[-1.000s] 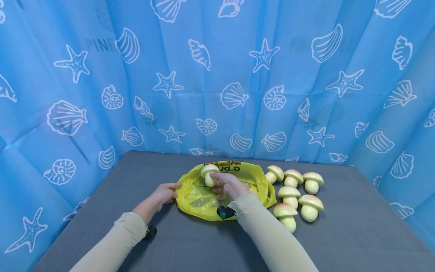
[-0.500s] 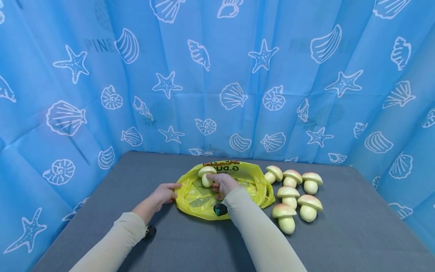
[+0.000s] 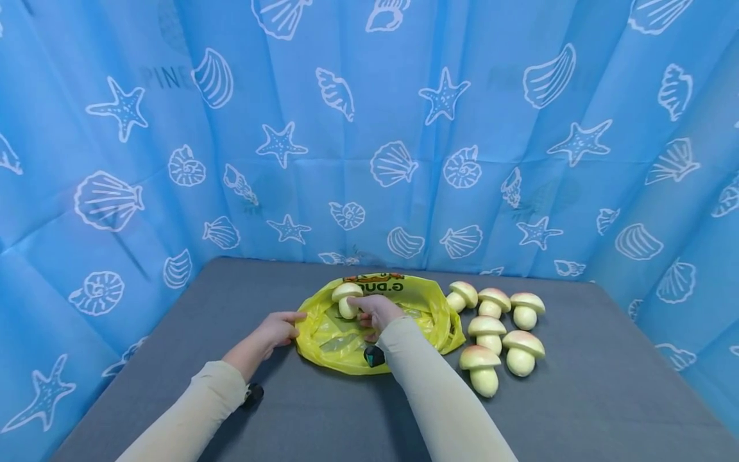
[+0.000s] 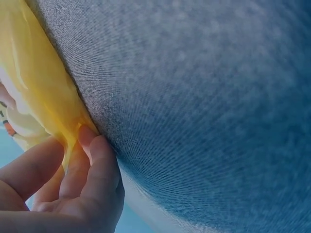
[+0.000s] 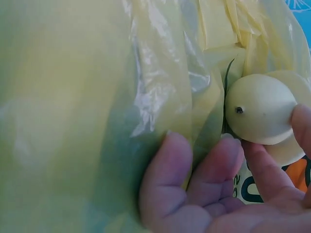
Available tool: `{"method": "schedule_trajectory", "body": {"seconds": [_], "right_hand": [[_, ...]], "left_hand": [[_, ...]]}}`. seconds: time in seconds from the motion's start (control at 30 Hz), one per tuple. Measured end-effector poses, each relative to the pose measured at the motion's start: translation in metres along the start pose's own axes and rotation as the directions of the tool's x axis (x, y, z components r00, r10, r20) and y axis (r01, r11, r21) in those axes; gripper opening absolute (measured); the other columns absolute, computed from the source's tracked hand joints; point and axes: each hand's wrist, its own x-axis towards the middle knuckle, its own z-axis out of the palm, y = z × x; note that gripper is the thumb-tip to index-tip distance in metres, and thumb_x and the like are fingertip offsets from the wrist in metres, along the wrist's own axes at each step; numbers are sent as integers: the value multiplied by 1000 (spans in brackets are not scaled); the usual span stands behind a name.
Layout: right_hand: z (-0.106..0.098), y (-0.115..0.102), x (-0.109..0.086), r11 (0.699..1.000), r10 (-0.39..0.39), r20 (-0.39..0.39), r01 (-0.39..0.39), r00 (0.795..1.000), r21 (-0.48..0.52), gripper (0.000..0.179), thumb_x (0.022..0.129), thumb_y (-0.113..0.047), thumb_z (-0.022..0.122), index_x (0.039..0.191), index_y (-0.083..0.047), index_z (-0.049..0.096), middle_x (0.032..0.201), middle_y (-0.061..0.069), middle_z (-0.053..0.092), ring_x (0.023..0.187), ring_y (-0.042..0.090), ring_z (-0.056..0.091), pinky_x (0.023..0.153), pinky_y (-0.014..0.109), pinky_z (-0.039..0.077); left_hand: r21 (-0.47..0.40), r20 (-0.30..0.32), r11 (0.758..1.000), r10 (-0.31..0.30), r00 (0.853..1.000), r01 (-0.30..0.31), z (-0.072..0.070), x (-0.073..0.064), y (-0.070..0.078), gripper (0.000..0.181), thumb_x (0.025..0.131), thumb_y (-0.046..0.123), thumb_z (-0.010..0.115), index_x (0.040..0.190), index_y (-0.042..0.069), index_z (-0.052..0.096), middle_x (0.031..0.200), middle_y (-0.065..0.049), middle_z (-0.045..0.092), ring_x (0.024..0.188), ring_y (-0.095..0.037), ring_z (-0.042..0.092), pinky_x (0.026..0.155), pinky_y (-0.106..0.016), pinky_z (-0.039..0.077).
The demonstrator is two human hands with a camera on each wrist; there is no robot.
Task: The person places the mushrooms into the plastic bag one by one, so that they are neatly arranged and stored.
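A yellow plastic bag [image 3: 337,361] lies spread on the table with its mouth open and dark printing on its far side. Its left edge is pinched between the thumb and fingers of my left hand [image 3: 276,330], and the left wrist view shows the plastic bunched at those fingertips [image 4: 88,136]. My right hand [image 3: 381,314] reaches over the bag's mouth, holding a pale, thick-stemmed mushroom [image 3: 347,294] by its stem. In the right wrist view the stem's rounded end [image 5: 260,109] faces the camera, thumb on one side and a finger beneath; two other fingers curl beside the plastic.
Several similar mushrooms with pink-tinged caps [image 3: 523,351] stand or lean in a cluster right of the bag. A grey cloth-covered table [image 3: 600,385] runs back to a blue curtain [image 3: 369,96] with white shell and starfish prints.
My right hand has moved a little left and slightly down with the mushroom, deeper over the bag's left side. The left hand keeps its hold on the bag edge.
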Motion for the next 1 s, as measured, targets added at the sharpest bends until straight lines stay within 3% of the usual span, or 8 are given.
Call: {"method": "schedule_trajectory", "body": {"seconds": [0.23,0.57,0.83,1.0], "right_hand": [[0,0,1,1000,-3,-12,3,1000,16,45,91,-35,68,121,-6,51,97,11,49,78,21,45,84,47,43],[-1,3,4,999,7,-27,-6,1000,53,47,90,-30,70,126,-5,53,113,16,54,93,26,50,88,50,45],[-2,5,5,999,14,-32,-12,999,40,47,91,-30,68,128,-5,53,98,11,53,85,22,49,78,42,46],[-4,3,5,994,38,-31,-34,999,105,48,92,-26,67,132,-4,50,97,12,51,85,22,50,83,43,47]], "left_hand": [[2,-7,1000,-31,999,31,-1,1,4,53,88,-10,48,139,3,52,146,-26,40,110,-29,48,89,-41,47],[-7,-8,999,-39,999,39,0,3,1,52,90,-10,47,141,2,49,147,-27,37,121,-33,45,96,-46,44],[-14,-14,999,-35,999,35,2,2,1,52,90,-10,47,141,2,50,148,-27,36,123,-34,45,95,-45,45],[-6,-9,1000,-16,1000,16,2,0,2,52,91,-10,46,141,1,49,149,-27,35,129,-37,42,98,-48,44]]}}
